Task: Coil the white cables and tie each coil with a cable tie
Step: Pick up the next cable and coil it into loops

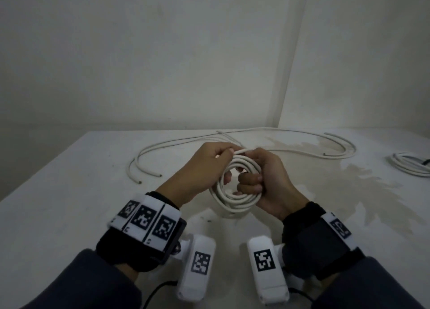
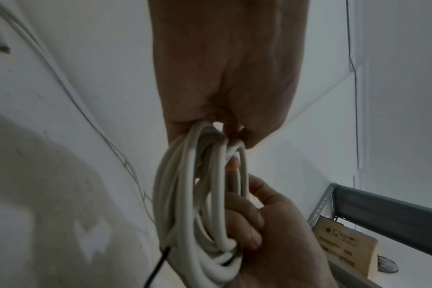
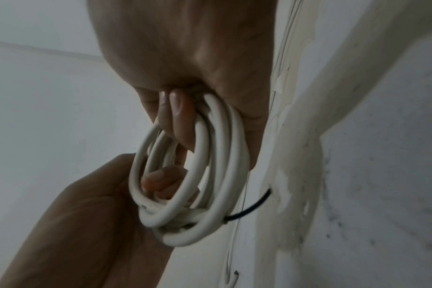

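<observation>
A coil of white cable (image 1: 235, 199) hangs between both hands above the white table (image 1: 69, 204). My left hand (image 1: 218, 155) pinches the top of the coil, and one finger shows through its centre. My right hand (image 1: 251, 180) grips the coil's right side, with the fingers curled through the loops. In the left wrist view the coil (image 2: 200, 194) hangs from the left hand (image 2: 222, 87), with the right hand (image 2: 271, 233) below. In the right wrist view the right hand (image 3: 180, 109) hooks the coil (image 3: 210, 175). A thin black tie end (image 3: 249, 210) sticks out of its lower part.
Loose white cables (image 1: 167, 146) curve across the far table, reaching to the right (image 1: 342, 143). Another white coil (image 1: 407, 167) lies at the right edge. Walls close the back and right. A metal shelf (image 2: 382, 210) and a cardboard box (image 2: 345, 249) appear in the left wrist view.
</observation>
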Tool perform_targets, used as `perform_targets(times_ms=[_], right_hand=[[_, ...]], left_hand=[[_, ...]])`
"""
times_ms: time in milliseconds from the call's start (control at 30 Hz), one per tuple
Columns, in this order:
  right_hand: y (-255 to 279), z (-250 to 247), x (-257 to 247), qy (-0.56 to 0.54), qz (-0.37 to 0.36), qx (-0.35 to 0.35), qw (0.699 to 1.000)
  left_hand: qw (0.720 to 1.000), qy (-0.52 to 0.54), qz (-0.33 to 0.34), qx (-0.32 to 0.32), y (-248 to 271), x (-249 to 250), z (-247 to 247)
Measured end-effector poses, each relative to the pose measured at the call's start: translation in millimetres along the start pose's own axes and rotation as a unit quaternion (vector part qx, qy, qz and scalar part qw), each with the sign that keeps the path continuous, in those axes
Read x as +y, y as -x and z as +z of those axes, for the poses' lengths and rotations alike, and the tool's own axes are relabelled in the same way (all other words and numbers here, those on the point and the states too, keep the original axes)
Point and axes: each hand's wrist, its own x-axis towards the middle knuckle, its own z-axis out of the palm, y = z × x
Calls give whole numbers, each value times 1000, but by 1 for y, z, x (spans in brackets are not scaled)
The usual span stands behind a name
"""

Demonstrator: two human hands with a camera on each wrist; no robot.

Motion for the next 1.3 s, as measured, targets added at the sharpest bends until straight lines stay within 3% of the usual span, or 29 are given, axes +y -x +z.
perform_targets(times_ms=[167,333,500,700,800,900,1000,1133,1300], right_hand=[[2,5,3,-25,-12,-38,999],[1,13,9,85,-100,-3,991],[-1,9,8,92,-114,-4,989],[-2,9,6,120,-115,-42,985],[-1,12,4,127,-119,-44,984],[3,8,0,170,-120,68,976],[0,-5,-4,221,-222,186,931],[-3,-7,2,381,-239,121,885],[1,-6,1,357,-230,84,901]], left_hand=[[993,104,-42,34,-2,0,-3],[979,179,-86,50,-2,5,-4],[985,149,-66,49,-3,4,-4],[998,57,-17,-36,2,3,-17],[999,31,3,-23,2,6,-25],[1000,-13,24,1,2,7,-36],[996,-79,24,-16,2,5,-44],[994,-96,33,-42,2,4,-37],[997,-70,44,9,-1,-2,-38]])
